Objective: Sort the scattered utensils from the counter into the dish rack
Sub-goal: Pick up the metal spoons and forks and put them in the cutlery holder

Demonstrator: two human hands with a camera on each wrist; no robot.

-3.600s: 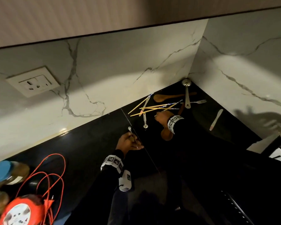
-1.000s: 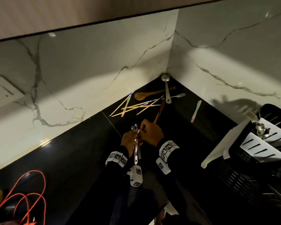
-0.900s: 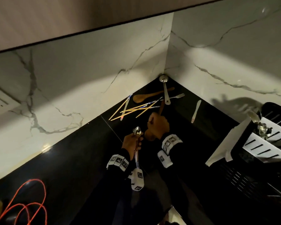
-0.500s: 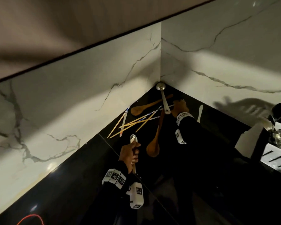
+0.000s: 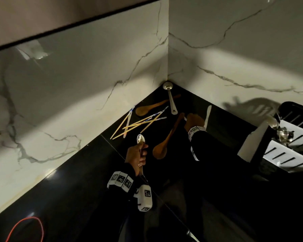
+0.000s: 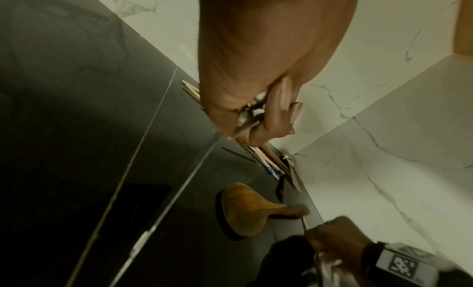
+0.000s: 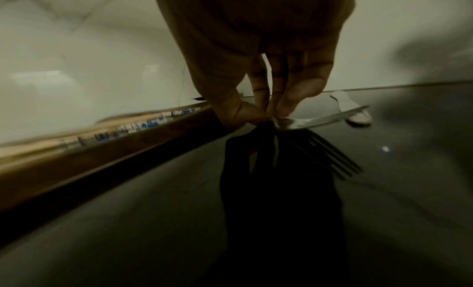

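Reaching past the wooden spoon (image 5: 166, 137) it held a second ago, the right hand (image 5: 194, 120) now pinches the fork (image 7: 320, 120) by its neck at the black counter (image 5: 73, 186) – tines barely lifted. The left hand (image 5: 136, 155) stays clenched round the metal spoons (image 5: 141, 139) (two, apparently). Chopsticks (image 5: 138, 122) and the ladle (image 5: 171, 100) remain in the corner; the dish rack (image 5: 287, 147) waits at the right – collecting continues.

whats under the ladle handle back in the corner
The ladle lies across the handle of a wooden spoon, on the black counter. Whether they touch at the crossing is hidden.
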